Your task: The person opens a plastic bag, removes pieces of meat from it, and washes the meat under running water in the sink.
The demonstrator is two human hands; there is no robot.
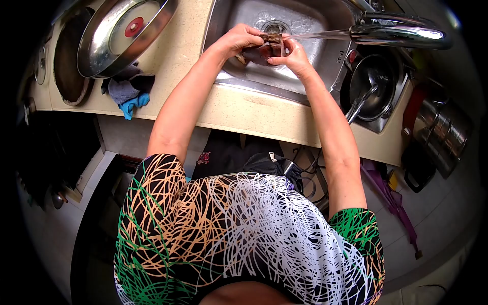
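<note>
Over the steel sink (319, 71), both hands hold a dark reddish-brown piece of food (262, 53), whose exact kind I cannot make out. My left hand (240, 40) grips its left side, with the fingers on top. At its right edge, my right hand (295, 57) pinches it between thumb and fingers. A thin stream of water runs leftward from the chrome faucet (391, 35) onto the piece near my right fingertips. The round drain (274, 28) shows just beyond the hands.
A large steel pan (101, 48) leans at the upper left, near grey and blue cloths (133, 99). Right of the sink are a black pan (373, 81) and a metal utensil (362, 104). The counter edge (254, 117) runs beneath my forearms.
</note>
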